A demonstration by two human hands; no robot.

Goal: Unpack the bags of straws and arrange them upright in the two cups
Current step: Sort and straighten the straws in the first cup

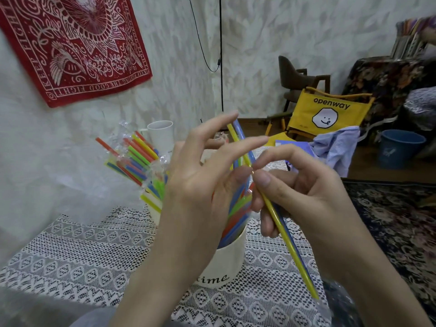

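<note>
A long yellow plastic straw (pixel 280 223) and a blue plastic straw (pixel 292 244) lying against it run diagonally from upper centre down to the lower right, raised above the table. The right hand (pixel 304 192) grips both at mid-length: its thumb presses on the yellow straw and its curled fingers wrap them from behind. The left hand (pixel 203 175) sits just left of the straws, its thumb tip meeting the yellow straw close to the right thumb, its index and middle fingers extended and spread toward the upper ends; whether those fingers touch the straws cannot be told.

Directly beneath both hands stands a cream ceramic cup with black script lettering (pixel 226 260), holding a tilted mass of red, blue, green and yellow straws (pixel 236 215). Behind the left hand, a second bundle of mixed-colour straws in crinkled clear plastic wrapping (pixel 134 156) fans up and to the left; the vessel holding it is largely hidden. Farther back is a plain white cup (pixel 161 134).

All rest on a table covered with a white lace cloth (pixel 70 256). A red patterned bandana (pixel 73 43) hangs on the wall, and a yellow folding chair marked "openway" (pixel 328 109) stands at right.
</note>
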